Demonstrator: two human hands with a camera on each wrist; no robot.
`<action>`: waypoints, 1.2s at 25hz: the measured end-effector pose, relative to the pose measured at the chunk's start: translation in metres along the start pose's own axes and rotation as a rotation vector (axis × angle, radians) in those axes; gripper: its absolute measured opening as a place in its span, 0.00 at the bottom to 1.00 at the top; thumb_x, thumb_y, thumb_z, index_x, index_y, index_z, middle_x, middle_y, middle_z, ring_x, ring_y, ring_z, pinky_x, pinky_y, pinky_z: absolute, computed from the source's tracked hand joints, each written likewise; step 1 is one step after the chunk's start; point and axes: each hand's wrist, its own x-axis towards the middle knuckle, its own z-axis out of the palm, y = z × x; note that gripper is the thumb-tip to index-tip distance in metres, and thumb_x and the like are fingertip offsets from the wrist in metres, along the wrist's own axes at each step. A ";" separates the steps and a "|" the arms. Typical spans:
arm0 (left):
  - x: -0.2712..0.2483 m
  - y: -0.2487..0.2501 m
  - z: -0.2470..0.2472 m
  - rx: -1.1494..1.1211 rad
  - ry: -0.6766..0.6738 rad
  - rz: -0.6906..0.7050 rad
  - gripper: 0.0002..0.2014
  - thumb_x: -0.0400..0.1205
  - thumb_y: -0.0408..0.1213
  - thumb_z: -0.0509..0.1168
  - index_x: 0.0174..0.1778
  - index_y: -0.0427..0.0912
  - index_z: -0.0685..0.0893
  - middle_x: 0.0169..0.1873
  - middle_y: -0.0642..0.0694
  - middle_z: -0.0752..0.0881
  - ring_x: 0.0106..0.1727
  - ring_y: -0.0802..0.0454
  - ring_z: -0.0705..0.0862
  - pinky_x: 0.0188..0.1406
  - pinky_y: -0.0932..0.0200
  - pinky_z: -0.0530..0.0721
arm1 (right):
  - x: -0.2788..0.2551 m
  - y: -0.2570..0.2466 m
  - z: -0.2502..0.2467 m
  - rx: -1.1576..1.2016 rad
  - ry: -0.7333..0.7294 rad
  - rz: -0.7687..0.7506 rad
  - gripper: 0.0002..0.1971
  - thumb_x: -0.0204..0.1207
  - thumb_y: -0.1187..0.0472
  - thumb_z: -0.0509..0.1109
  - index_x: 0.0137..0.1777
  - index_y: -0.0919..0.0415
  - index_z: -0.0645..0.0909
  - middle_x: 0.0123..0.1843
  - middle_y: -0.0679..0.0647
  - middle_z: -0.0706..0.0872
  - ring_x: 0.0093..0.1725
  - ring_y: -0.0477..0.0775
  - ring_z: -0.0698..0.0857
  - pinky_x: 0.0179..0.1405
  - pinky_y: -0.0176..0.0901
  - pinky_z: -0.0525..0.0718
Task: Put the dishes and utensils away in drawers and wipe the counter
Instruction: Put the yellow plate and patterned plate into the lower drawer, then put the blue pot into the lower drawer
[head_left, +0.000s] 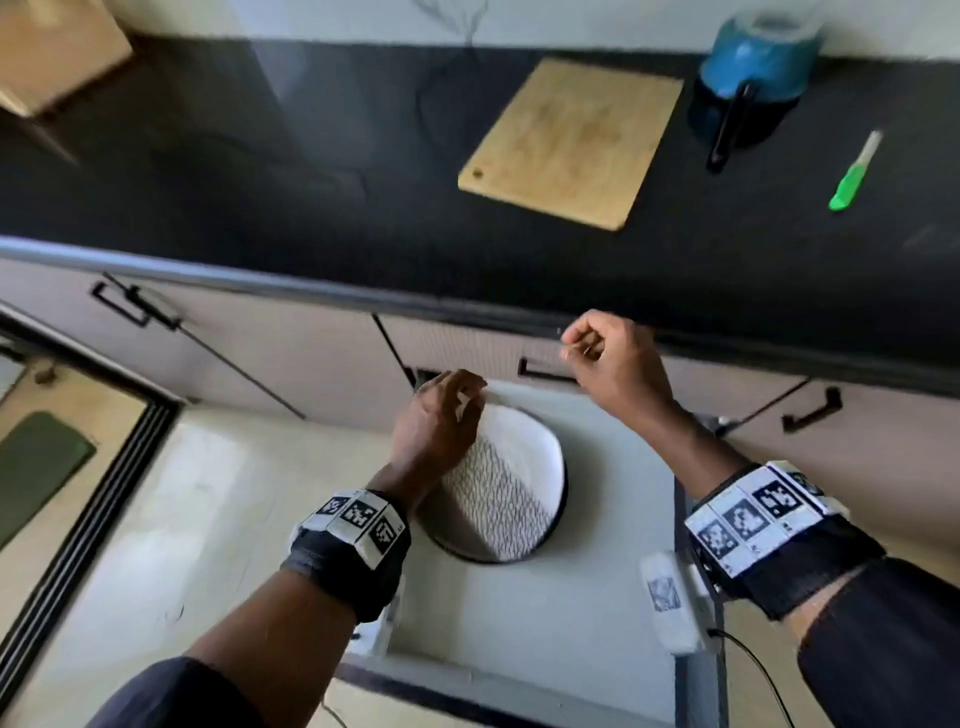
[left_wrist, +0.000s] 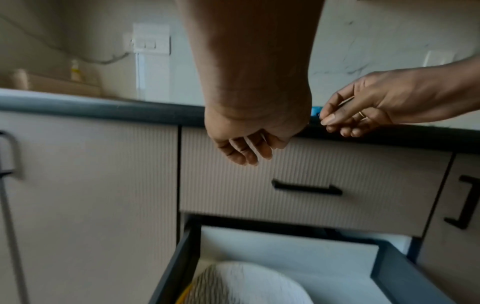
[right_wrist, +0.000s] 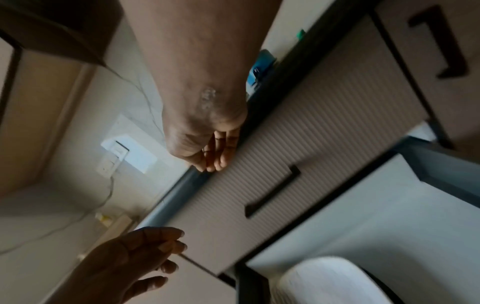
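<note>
Nearest the head camera, two forearms in dark sleeves are seen, each strapped with a black wristband (head_left: 347, 551) carrying printed square markers. Below them a lower drawer (head_left: 524, 613) is pulled out, white-lined, with dark walls. A white plate (head_left: 511, 486) with a black rim and a field of fine dark dashes is lying flat inside it, toward the drawer's left rear part.

The left hand (head_left: 441, 415) is held over the rear left edge of the plate; its fingers are loosely curled and nothing is gripped in them. Whether the plate is touched by them cannot be told. The right hand (head_left: 610, 358) is raised in front of the closed upper drawer (left_wrist: 311, 181), near the counter's front edge, with fingers loosely bent and thumb against the forefinger; nothing is seen to be held. A ring (left_wrist: 362, 115) is worn on it. The upper drawer's black bar handle (left_wrist: 306, 188) is untouched.

On the black counter (head_left: 260, 171) a wooden cutting board (head_left: 571, 143) is lying flat. To its right a blue-topped container (head_left: 753, 78) is standing on a dark base, with a black utensil (head_left: 730, 127) propped against it. A green-handled knife (head_left: 854, 171) is lying further right, well apart from the board. The frames are somewhat blurred.
</note>
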 end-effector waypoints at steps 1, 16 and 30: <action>0.019 0.010 -0.007 0.007 0.004 0.048 0.09 0.80 0.48 0.60 0.53 0.56 0.81 0.46 0.51 0.87 0.46 0.45 0.87 0.39 0.46 0.88 | 0.019 -0.002 -0.015 -0.017 0.069 -0.016 0.05 0.69 0.63 0.77 0.41 0.56 0.84 0.34 0.42 0.83 0.34 0.42 0.82 0.39 0.41 0.82; 0.195 0.177 0.098 0.584 -0.729 -0.166 0.58 0.71 0.76 0.60 0.82 0.57 0.27 0.80 0.40 0.23 0.81 0.34 0.25 0.77 0.28 0.34 | 0.176 0.086 -0.171 -0.401 -0.341 0.444 0.29 0.66 0.48 0.82 0.67 0.54 0.83 0.66 0.52 0.84 0.64 0.54 0.83 0.64 0.48 0.81; 0.210 0.174 0.103 0.529 -0.807 -0.280 0.66 0.63 0.77 0.67 0.72 0.66 0.15 0.71 0.44 0.11 0.75 0.35 0.16 0.73 0.25 0.29 | 0.312 0.108 -0.131 -0.239 0.184 0.514 0.23 0.75 0.63 0.73 0.69 0.64 0.74 0.69 0.64 0.75 0.64 0.65 0.81 0.60 0.50 0.82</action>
